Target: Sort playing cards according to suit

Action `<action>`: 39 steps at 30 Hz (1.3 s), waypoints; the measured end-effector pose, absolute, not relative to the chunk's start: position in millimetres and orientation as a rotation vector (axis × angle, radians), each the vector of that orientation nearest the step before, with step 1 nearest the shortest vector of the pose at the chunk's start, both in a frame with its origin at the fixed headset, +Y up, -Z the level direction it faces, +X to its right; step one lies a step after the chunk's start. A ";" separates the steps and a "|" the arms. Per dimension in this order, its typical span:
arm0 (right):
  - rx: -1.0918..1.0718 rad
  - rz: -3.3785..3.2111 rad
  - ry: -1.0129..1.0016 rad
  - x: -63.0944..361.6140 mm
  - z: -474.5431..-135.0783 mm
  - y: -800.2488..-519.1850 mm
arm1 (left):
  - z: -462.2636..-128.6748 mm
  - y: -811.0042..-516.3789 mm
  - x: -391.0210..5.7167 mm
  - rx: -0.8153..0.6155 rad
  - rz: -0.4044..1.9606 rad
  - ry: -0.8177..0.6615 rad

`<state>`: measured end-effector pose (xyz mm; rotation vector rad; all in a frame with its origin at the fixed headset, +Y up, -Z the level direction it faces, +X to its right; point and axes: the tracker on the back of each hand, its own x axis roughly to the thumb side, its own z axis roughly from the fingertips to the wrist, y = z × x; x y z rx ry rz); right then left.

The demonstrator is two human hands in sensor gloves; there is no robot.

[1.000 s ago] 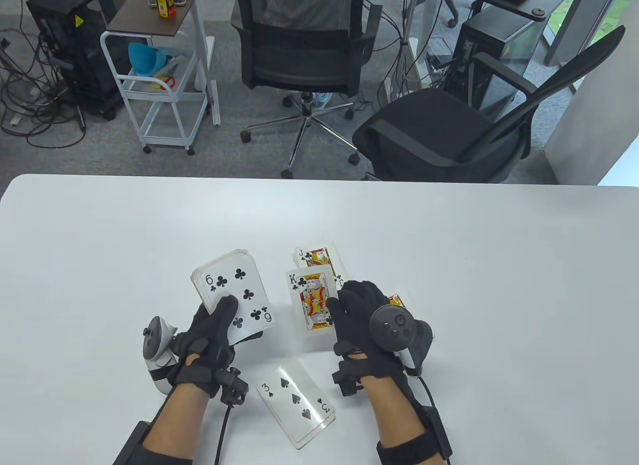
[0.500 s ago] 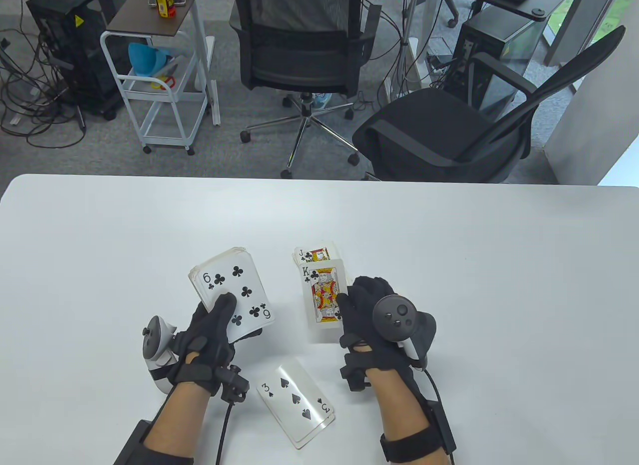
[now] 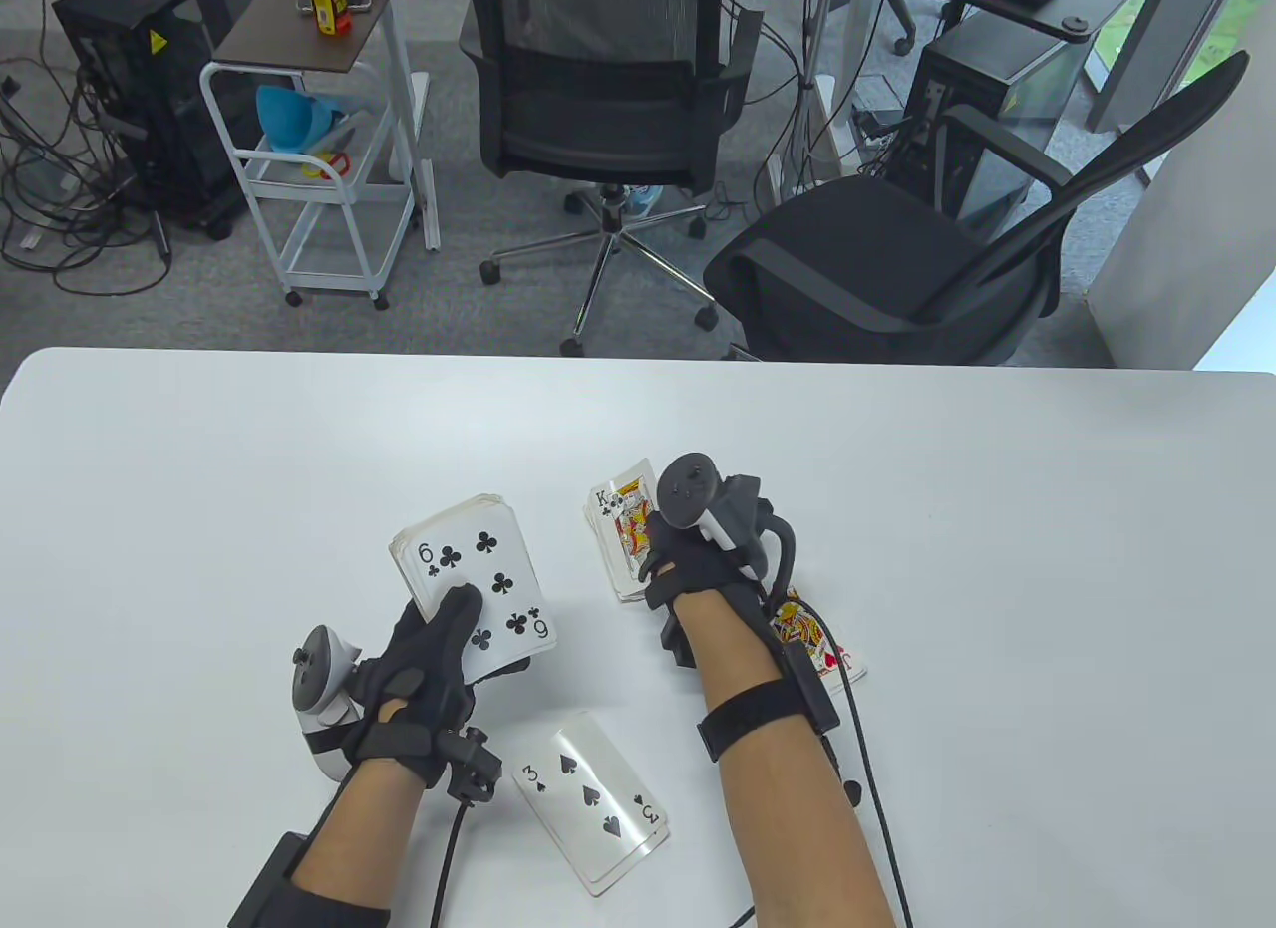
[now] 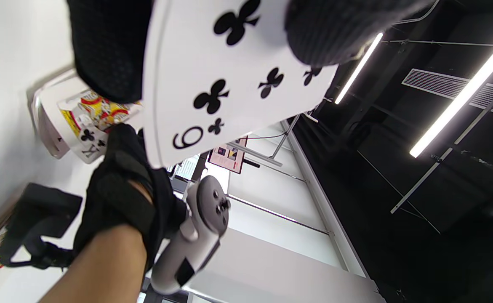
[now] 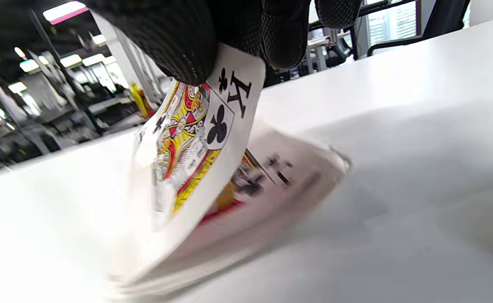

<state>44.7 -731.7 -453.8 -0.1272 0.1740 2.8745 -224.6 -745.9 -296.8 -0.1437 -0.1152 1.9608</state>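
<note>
Cards lie in several groups on a white table (image 3: 199, 469), and the clubs pile (image 3: 623, 559) near the middle serves as the landmark. The king of clubs (image 3: 630, 514) is tilted over that pile, one edge meeting the stack while the rest stands raised. The right hand (image 3: 698, 559) pinches this king; in the right wrist view its fingertips (image 5: 187, 46) clamp the card's upper edge. Just left of the pile, the left hand (image 3: 419, 669) grasps a thick deck (image 3: 478, 589) with the six of clubs face up, thumb pressed on top and fingers curled beneath. Nearer the person than the pile, a small spades pile (image 3: 593, 813) shows the three of spades and lies flat, apart from both hands. To the pile's right and nearer the person, a red face card (image 3: 817, 644) peeks out beside the right forearm. Beyond the pile, bare tabletop runs to the far edge, with wide bare stretches left and right. Past that edge stand two office chairs (image 3: 618, 91) and a white cart (image 3: 319, 151).
</note>
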 end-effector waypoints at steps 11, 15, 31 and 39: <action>-0.116 3.193 -0.105 26.8 -444.1 -730.5 | -296.6 -747.4 -220.3 -0.166 1.941 -0.133; 0.007 3.045 -0.258 32.9 -416.9 -695.6 | -294.4 -749.0 -215.9 -0.186 1.924 -0.136; 0.344 2.252 -0.202 55.0 -306.9 -703.2 | -292.5 -766.8 -199.5 -0.286 1.833 -0.109; 0.475 2.321 -0.062 48.4 -302.8 -712.6 | -292.5 -771.4 -199.4 -0.287 1.820 -0.092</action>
